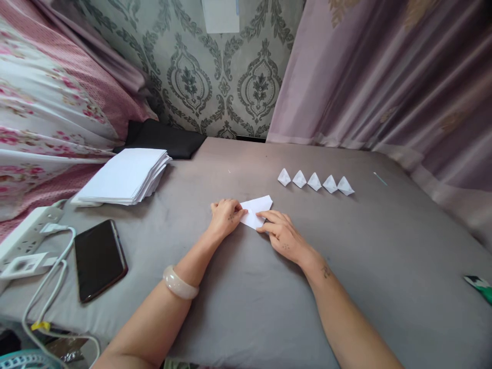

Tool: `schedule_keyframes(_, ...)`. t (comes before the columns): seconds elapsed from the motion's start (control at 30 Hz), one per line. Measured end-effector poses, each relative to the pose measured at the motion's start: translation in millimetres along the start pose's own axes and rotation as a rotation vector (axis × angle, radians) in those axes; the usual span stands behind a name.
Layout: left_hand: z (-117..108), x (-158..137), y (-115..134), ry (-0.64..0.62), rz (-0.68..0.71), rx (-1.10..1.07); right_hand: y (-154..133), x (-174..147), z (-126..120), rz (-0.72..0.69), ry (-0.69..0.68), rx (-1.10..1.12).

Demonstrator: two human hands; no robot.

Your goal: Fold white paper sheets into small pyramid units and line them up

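A folded sheet of white paper (260, 204) lies on the grey cloth between my two hands. My left hand (226, 215) is closed on the paper's left end, with the thumb on top and the other fingers partly hidden. My right hand (283, 234) grips the paper's right side near its lower edge, fingertips pressed onto the sheet. Beyond my right hand, several small white folded paper pieces (314, 181) with pointed tops stand in a row.
A stack of white paper (123, 174) sits at the left, in front of a black folded item (165, 138). Nearer me are a dark-screened phone (100, 259) and a white power strip (25, 238) with cables. A thin pale stick (380, 178) lies at the right.
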State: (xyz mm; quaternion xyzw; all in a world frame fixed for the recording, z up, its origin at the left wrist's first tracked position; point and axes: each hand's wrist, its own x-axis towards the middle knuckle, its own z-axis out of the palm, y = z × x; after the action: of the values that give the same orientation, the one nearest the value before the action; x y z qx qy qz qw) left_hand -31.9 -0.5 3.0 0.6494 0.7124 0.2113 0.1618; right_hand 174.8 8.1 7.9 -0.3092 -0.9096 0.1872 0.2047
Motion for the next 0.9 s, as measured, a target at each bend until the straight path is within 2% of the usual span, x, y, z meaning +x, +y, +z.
schedule_keyframes(0.33, 3.2, 1.1, -2.1, -0.007, 0.025, 0.082, -5.5, 2.4, -1.4, 0.038, -0.092, 0.017)
schedule_keyframes(0.43, -1.0, -4.7, 3.4, 0.061, 0.053, 0.165, -5.4, 2.3, -0.6, 0.061, -0.097, 0.011)
schedule_keyframes(0.53, -5.0, -23.7, 18.2, 0.143, 0.169, 0.333, -4.4, 2.2, 0.2, 0.083, -0.105, 0.009)
schedule_keyframes(0.63, 1.5, -54.4, 35.4, 0.031, 0.342, 0.386, -3.1, 2.3, 1.1, 0.082, -0.126, 0.003)
schedule_keyframes(0.77, 20.7, -86.1, 43.1, -0.002, 0.317, 0.363, -2.3, 2.2, 2.7, 0.070, -0.123, -0.013)
schedule_keyframes(0.9, 26.4, -89.5, 34.1, -0.001, 0.300, 0.334, -2.9, 1.3, 4.0, 0.078, -0.122, -0.012)
